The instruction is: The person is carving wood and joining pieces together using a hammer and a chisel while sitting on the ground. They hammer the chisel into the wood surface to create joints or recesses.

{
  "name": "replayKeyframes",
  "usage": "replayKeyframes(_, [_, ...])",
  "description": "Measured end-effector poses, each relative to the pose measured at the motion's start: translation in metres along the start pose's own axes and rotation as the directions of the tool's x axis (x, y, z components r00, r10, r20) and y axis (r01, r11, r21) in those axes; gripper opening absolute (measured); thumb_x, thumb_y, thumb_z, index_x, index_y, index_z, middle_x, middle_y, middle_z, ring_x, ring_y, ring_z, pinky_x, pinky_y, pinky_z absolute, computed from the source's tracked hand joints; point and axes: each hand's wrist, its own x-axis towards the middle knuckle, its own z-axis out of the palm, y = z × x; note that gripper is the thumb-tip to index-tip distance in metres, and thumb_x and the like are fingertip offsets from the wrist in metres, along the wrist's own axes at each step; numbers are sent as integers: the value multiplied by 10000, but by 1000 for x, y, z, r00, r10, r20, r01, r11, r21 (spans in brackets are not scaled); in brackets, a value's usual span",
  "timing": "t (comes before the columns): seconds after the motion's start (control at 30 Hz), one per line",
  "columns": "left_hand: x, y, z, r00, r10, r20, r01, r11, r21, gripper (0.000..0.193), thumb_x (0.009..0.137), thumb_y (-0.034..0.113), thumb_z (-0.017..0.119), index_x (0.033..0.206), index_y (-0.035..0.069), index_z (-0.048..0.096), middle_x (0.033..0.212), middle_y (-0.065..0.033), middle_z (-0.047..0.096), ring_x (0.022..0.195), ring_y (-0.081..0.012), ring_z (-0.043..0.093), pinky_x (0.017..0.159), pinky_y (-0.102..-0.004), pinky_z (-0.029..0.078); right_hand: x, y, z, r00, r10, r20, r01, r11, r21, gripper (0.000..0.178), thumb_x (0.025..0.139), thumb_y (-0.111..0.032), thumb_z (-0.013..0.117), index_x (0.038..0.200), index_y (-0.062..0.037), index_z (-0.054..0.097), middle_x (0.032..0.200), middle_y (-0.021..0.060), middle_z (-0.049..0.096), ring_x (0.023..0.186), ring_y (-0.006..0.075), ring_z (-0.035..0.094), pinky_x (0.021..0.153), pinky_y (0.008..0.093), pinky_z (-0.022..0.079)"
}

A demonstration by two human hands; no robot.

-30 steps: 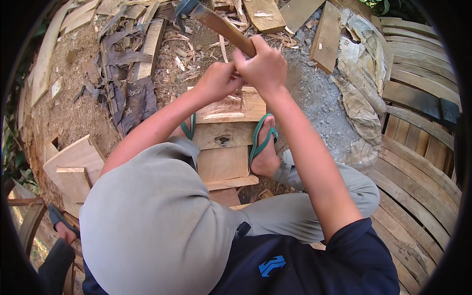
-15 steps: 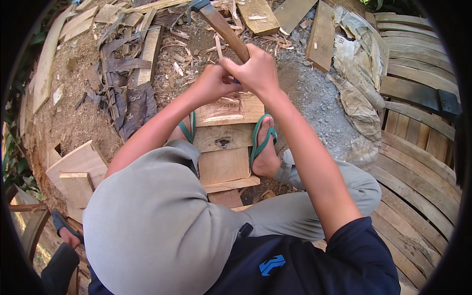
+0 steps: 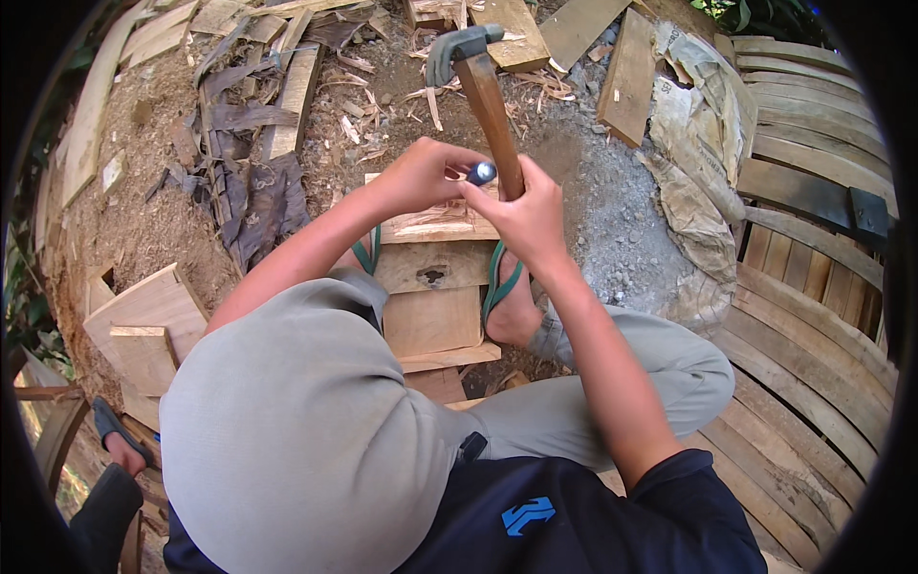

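My right hand [image 3: 532,218] grips the wooden handle of a claw hammer [image 3: 491,107], whose grey metal head is raised away from me. Between the fingers of my left hand [image 3: 421,178] is a chisel [image 3: 481,173]; its dark blue handle and shiny round end show, while its blade is hidden. Both hands are close together above a pale wooden board [image 3: 449,226] with a roughly cut, splintered surface. That board lies between my feet, which wear green flip-flops [image 3: 494,287].
Further boards [image 3: 432,320] lie nearer me between my legs. Wood shavings, offcuts and dark torn sheets [image 3: 263,206] litter the ground. A crumpled sack [image 3: 698,143] and grey rubble are at the right, beside a slatted wooden structure [image 3: 808,335]. Another person's foot [image 3: 124,450] shows at lower left.
The hammer has swung more upright and nearer, so its whole head now shows. My right hand has moved right and down, and the chisel's shiny end has come into sight.
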Motion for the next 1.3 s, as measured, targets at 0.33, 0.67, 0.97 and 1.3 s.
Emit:
replayKeyframes(0.33, [-10, 9, -3, 978, -204, -42, 198, 973, -121, 198, 942, 37, 704, 1103, -78, 692, 999, -93, 761, 918, -109, 692, 829, -318, 585, 60, 7, 24, 974, -200, 108, 160, 940, 301, 366, 756, -170, 832, 1043, -3, 679, 936, 73, 763, 833, 105, 694, 759, 291, 565])
replayKeyframes(0.67, [-3, 47, -39, 974, 20, -225, -72, 972, -224, 163, 956, 10, 700, 1085, -89, 713, 1052, -69, 759, 959, -96, 680, 852, -300, 580, 69, -72, -1, 928, -359, 102, 341, 927, 156, 339, 788, -129, 807, 1035, 16, 624, 967, 90, 780, 822, 74, 672, 742, 265, 561])
replayKeyframes(0.97, [-10, 18, -3, 993, -82, -79, 76, 994, -82, 156, 887, 44, 699, 1015, -45, 701, 761, -107, 705, 709, -80, 628, 645, -313, 519, 39, -1, 19, 986, -164, -21, 162, 931, 327, 302, 783, -105, 798, 1001, -2, 617, 946, 94, 783, 850, 111, 712, 773, 294, 574])
replayKeyframes(1.3, [-9, -7, 8, 998, -22, -55, 22, 1000, 3, 177, 894, 88, 696, 1031, -19, 726, 738, -199, 681, 645, -127, 642, 630, -354, 522, 27, 20, 22, 985, -162, -67, 174, 938, 300, 294, 795, -126, 806, 1024, -19, 656, 958, 81, 794, 862, 127, 738, 785, 306, 578])
